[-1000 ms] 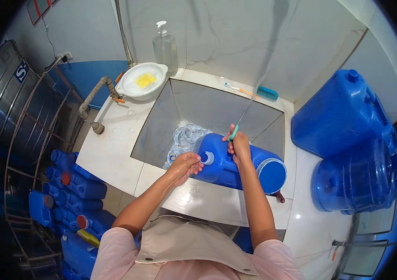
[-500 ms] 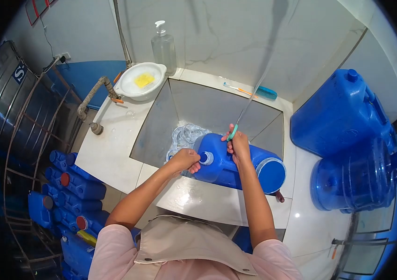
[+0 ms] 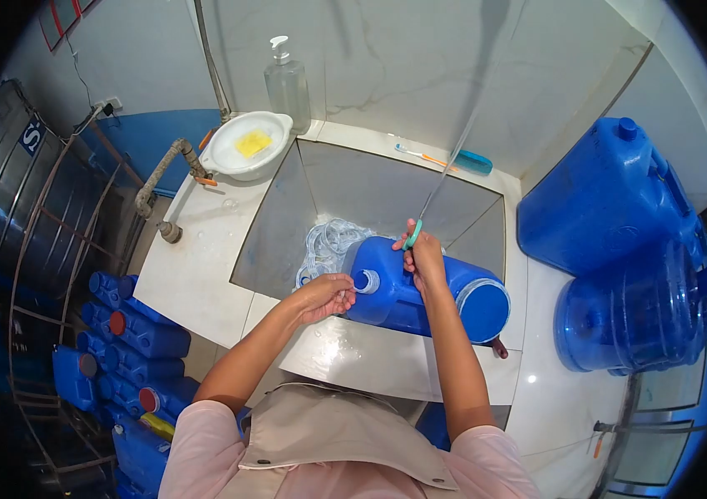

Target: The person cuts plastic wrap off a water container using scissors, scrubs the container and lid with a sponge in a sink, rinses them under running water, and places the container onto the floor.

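Observation:
A large blue water jug (image 3: 378,291) lies on its side across the front edge of the sink, its round blue cap (image 3: 484,311) to the right. Its small open spout (image 3: 366,281) points up toward me. Beside that spout my left hand (image 3: 326,297) is closed, fingertips pinched near the rim; anything between them is too small to make out. Over the jug's handle area, my right hand (image 3: 424,256) is closed on a teal ring-shaped piece (image 3: 412,235). From it a thin grey strand or rod (image 3: 445,173) runs up toward the wall.
Coiled clear tubing (image 3: 328,245) lies in the sink (image 3: 274,224). A white basin (image 3: 237,166) with a yellow sponge and a pump bottle (image 3: 287,91) stand at back left. Brushes (image 3: 474,162) rest on the back ledge. Large blue containers (image 3: 595,200) stand right; several jugs (image 3: 145,333) sit lower left.
My left hand has shifted slightly left and turned, its fingers a little looser beside the spout. My right hand and the jug have barely moved.

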Demonstrator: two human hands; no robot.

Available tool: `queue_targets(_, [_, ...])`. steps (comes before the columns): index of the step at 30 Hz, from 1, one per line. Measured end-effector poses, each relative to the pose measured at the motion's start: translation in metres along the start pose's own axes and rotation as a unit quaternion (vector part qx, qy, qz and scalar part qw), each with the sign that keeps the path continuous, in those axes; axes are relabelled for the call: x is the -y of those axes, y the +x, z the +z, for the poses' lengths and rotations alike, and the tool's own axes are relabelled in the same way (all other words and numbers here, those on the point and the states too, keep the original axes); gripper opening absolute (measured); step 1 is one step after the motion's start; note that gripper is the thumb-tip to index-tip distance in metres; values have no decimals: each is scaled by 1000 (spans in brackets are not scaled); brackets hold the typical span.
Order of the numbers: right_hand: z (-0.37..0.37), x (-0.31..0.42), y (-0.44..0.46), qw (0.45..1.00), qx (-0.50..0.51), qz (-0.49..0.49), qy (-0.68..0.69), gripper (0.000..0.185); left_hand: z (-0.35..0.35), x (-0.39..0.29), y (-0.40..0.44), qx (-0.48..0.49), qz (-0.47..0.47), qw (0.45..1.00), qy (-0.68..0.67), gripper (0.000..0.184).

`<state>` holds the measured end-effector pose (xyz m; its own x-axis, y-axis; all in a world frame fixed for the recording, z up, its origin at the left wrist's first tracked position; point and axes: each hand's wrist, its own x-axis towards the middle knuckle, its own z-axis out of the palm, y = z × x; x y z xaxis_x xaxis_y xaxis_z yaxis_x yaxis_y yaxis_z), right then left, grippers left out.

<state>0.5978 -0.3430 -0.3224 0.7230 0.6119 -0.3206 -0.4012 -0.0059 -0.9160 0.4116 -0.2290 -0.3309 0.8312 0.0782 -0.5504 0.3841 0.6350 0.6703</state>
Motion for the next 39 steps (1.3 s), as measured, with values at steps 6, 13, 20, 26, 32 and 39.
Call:
queue_targets(6, [-1, -1, 1, 1000, 6, -1, 6, 38, 8, 8, 2, -94, 41, 989, 107, 9])
queue_targets(13, [-3, -6, 2, 1000, -3, -7, 10, 39, 60, 24, -9, -37, 16, 995, 94, 12])
queue_targets(20, [-7, 1, -1, 999, -1, -20, -36, 38, 15, -41, -4, -184, 239, 944, 135, 13])
queue_targets(26, [-71, 35, -40, 881, -125, -213, -404, 33, -64, -29, 32, -367, 255, 536, 716, 35])
queue_targets(32, [-186, 40, -73, 916, -142, -139, -349, 36, 23, -20, -6, -92, 494, 688, 523, 45])
queue_targets(39, [-172, 32, -91, 961, -149, -132, -192, 33, 45, 76, -1, 184, 476, 434, 742, 35])
